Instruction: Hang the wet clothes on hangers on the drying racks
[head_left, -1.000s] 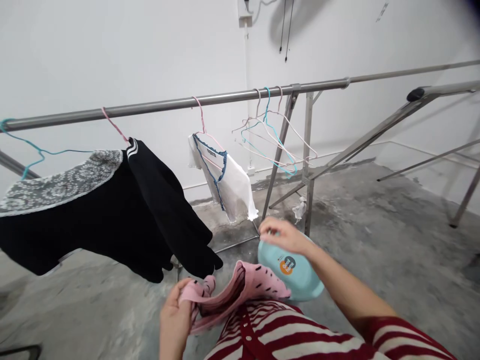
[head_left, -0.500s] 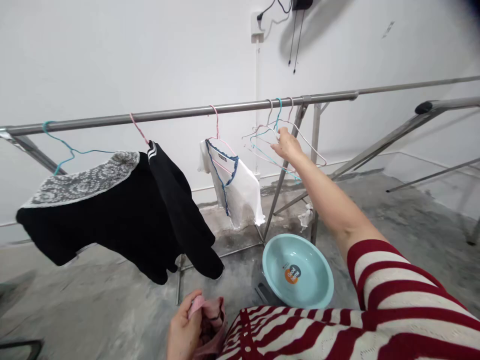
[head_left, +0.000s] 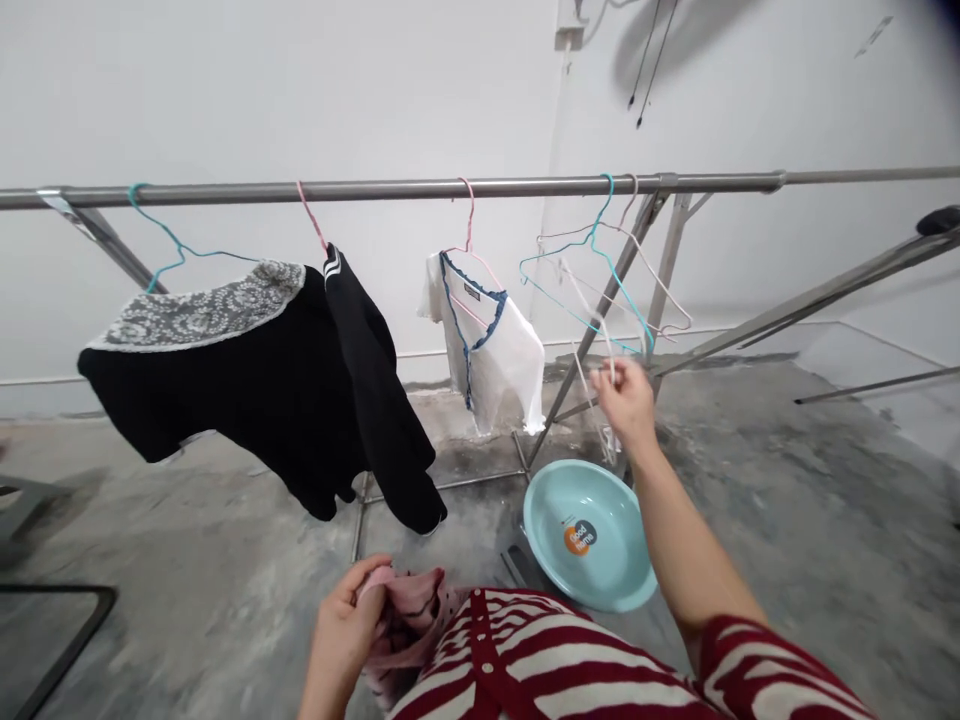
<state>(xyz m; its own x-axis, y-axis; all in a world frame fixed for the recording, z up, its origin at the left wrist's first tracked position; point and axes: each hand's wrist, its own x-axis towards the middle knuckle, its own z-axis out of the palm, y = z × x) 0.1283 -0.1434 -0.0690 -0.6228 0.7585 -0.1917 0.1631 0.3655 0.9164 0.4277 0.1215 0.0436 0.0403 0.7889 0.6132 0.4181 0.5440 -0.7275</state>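
Observation:
My right hand [head_left: 628, 402] is closed on a pale wire clothes hanger [head_left: 581, 385], held off the rail and blurred by motion. Just behind it, a teal hanger [head_left: 596, 235] and a pinkish hanger [head_left: 660, 275] hang bare from the metal rail [head_left: 375, 190]. Low in front of my body, my left hand [head_left: 349, 625] pinches a bunched pink garment [head_left: 409, 620] with dark markings. Further left on the rail hang a black top [head_left: 255, 400] with a patterned grey collar and a white top [head_left: 495, 360] with blue trim, both on hangers.
A light blue basin [head_left: 592, 540] stands on the concrete floor below my right hand. The rack's slanted metal legs [head_left: 607, 310] rise near the hangers. A dark bent metal frame [head_left: 75, 640] sits at lower left. Cords [head_left: 652, 60] dangle on the wall.
My right hand has taken one pale hanger off the rail and brought it down and to the right. My left hand still grips the pink garment. The view has shifted.

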